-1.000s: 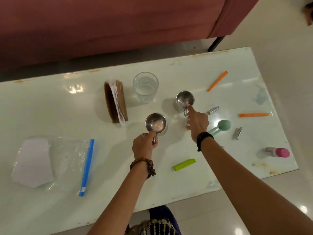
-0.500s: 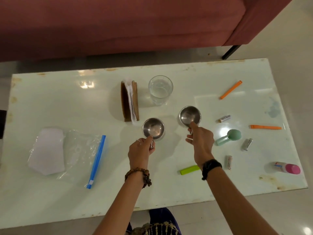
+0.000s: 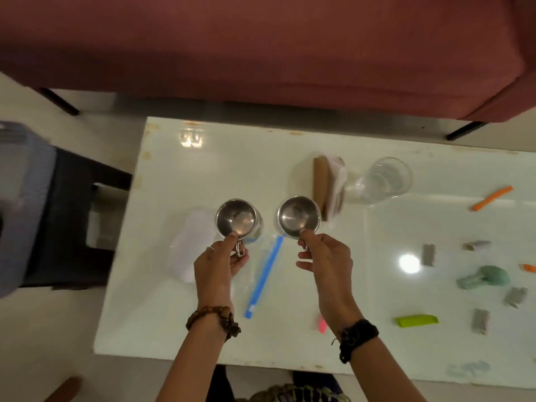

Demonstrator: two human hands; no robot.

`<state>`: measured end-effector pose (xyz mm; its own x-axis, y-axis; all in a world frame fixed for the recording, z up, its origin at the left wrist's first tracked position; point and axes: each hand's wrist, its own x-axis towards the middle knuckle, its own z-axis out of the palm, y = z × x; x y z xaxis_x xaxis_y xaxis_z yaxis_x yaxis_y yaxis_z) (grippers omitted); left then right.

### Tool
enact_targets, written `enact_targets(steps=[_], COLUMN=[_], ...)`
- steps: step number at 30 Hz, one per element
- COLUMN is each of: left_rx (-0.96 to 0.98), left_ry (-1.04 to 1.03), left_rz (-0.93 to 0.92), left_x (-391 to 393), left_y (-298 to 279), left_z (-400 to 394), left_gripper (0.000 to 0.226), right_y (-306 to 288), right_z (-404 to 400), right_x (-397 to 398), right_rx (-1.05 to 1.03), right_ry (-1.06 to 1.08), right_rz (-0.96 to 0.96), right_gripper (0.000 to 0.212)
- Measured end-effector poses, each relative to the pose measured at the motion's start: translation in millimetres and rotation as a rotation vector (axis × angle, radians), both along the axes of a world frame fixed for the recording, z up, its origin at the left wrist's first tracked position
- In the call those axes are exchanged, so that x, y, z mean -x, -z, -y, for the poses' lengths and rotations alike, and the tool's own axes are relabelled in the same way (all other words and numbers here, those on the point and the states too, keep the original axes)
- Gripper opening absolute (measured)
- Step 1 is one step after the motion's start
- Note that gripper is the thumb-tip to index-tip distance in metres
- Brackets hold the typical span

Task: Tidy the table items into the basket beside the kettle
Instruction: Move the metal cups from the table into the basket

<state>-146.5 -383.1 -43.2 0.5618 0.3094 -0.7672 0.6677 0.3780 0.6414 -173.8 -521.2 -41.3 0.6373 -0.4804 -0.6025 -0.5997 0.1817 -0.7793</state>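
Two steel cups lifted, nothing binned yet.
My left hand (image 3: 219,264) and right hand (image 3: 327,261) fingers pinch cup handles; bench (image 3: 290,338) clutter remains.

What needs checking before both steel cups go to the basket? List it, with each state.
1. Left hand grips the left round stainless steel cup by its handle: ok.
2. Right hand grips the right round stainless steel cup by its handle: ok.
3. Both cups empty: ok, bare metal inside.
4. Cups apart, not knocking: ok.
5. Cups clear of the clear drinking glass and brown wooden napkin holder: ok.
6. Basket beside the kettle located: cannot tell, neither is recognisable.
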Motion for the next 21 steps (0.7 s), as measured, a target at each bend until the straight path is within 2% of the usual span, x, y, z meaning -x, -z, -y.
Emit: enact_targets(steps=[7,13,17,21], left_rx=[-0.062,-0.067,0.014,0.146], left_ry=[-0.163,-0.265,-0.348,-0.491], left_rz=[0.039,0.109,0.145,0.167], left_x=[-51,-104,-139,-183], left_y=[-25,-47,-48,-39], left_z=[-147,-266,-315,-362], left_gripper=[0.020,0.009,0.009,0.015], right_y=[-9,-27,-31,-29], right_z=[-136,-255,-314,-366], right_x=[-74,-143,-187,-230], right_rx=[-0.031,-0.026,0.010,0.082], right_ry=[-0.156,-0.360,-0.477,-0.591], right_rz=[0.062,0.144,0.197,0.226], right_gripper=[0.026,0.024,0.021,0.031])
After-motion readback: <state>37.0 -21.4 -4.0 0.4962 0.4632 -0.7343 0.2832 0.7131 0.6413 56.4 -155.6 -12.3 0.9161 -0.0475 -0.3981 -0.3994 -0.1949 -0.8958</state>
